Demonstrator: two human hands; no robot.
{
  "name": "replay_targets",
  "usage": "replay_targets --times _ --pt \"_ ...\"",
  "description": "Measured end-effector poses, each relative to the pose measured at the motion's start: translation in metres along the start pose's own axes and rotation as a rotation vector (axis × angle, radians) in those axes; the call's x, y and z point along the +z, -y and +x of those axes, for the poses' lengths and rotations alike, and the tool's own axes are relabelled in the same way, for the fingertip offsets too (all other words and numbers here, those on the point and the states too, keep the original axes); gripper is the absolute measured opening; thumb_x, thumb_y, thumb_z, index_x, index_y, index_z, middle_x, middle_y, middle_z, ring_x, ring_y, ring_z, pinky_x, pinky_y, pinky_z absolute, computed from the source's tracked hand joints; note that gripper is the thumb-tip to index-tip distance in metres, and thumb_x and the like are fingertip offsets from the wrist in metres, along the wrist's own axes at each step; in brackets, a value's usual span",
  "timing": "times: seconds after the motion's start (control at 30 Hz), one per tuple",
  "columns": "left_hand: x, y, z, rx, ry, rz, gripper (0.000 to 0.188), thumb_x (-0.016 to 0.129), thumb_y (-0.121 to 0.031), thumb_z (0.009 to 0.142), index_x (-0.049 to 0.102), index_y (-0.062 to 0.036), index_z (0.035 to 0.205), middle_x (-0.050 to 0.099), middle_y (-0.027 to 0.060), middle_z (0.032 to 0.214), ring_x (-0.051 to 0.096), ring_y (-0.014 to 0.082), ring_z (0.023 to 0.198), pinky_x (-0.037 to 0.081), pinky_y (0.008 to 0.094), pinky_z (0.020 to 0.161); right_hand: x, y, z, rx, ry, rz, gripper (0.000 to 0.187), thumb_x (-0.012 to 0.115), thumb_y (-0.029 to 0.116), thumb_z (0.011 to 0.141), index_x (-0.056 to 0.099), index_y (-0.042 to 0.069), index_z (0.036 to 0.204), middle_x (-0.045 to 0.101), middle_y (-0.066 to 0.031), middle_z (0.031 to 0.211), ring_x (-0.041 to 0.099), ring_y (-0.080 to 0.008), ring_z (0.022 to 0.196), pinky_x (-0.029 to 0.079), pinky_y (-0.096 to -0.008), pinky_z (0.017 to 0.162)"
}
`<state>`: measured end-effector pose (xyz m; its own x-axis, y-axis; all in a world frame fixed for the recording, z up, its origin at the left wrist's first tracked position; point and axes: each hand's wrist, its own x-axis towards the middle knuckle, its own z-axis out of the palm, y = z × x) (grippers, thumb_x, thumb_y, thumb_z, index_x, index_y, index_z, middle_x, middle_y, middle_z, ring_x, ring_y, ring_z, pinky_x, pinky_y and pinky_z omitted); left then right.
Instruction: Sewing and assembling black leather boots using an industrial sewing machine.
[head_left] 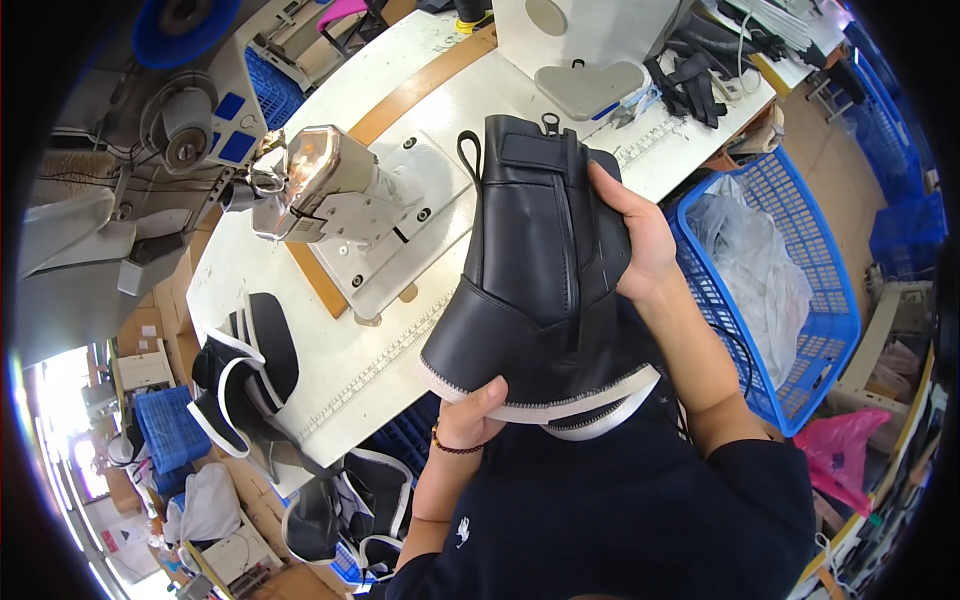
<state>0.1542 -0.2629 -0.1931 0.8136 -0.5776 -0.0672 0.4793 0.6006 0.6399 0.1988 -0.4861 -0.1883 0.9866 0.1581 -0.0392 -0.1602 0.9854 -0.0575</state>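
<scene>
A black boot upper [525, 260] with a side zipper, a pull loop and a white stitched lower edge is held up in front of my chest. My left hand [470, 415] grips its white lower edge, thumb on top, fingers hidden beneath. Around the shaft near the top, my right hand [640, 235] is closed with the thumb on the leather. Just beyond the boot upper stands a sewing machine's shiny metal post [330, 190] on the white table [400, 360].
More black pieces with white edging [245, 375] lie at the table's left, and others [350, 510] hang below its edge. A blue basket [835, 300] with clear plastic bags stands at right. Black straps [690, 85] and a grey machine plate [590, 88] are at the far side.
</scene>
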Motion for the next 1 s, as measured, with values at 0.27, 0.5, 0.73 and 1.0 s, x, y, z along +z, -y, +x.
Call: replay_targets --times 0.27,0.5,0.73,1.0 --pt "0.000 -0.001 0.003 0.000 0.021 -0.094 0.040 0.048 -0.006 0.086 0.037 -0.0020 0.124 0.047 0.0103 0.121 0.047 0.0240 0.111 0.038 0.0382 0.094 0.004 0.000 0.004 0.022 0.022 -0.049 0.036 0.039 0.022 0.092 0.048 -0.005 0.113 0.056 -0.0194 0.107 0.059 -0.0269 0.093 0.048 -0.0367 0.085" --pt "0.000 0.001 0.002 0.001 0.064 -0.133 0.040 0.047 -0.009 0.087 0.036 -0.0025 0.126 0.046 0.0103 0.123 0.046 0.0239 0.113 0.037 0.0390 0.095 0.004 -0.002 0.005 0.023 0.008 -0.037 0.035 0.039 0.021 0.092 0.048 -0.005 0.112 0.056 -0.0191 0.107 0.059 -0.0265 0.093 0.048 -0.0366 0.085" --pt "-0.003 0.000 -0.005 0.049 -0.036 -0.050 0.042 0.047 -0.010 0.087 0.034 -0.0030 0.127 0.044 0.0101 0.125 0.044 0.0238 0.115 0.035 0.0400 0.097 0.016 -0.005 -0.002 -0.142 -0.034 -0.676 0.044 0.039 0.027 0.092 0.040 -0.005 0.122 0.051 -0.0148 0.115 0.051 -0.0205 0.103 0.040 -0.0321 0.089" --pt "0.009 -0.035 -0.045 0.279 -0.263 0.113 0.048 0.048 -0.009 0.085 0.031 0.0038 0.128 0.042 0.0167 0.126 0.043 0.0285 0.116 0.031 0.0419 0.099 0.069 -0.007 -0.054 -0.095 0.431 -1.867 0.095 0.072 0.045 0.061 0.027 -0.001 0.131 0.032 -0.0198 0.129 0.040 -0.0298 0.111 0.034 -0.0346 0.090"
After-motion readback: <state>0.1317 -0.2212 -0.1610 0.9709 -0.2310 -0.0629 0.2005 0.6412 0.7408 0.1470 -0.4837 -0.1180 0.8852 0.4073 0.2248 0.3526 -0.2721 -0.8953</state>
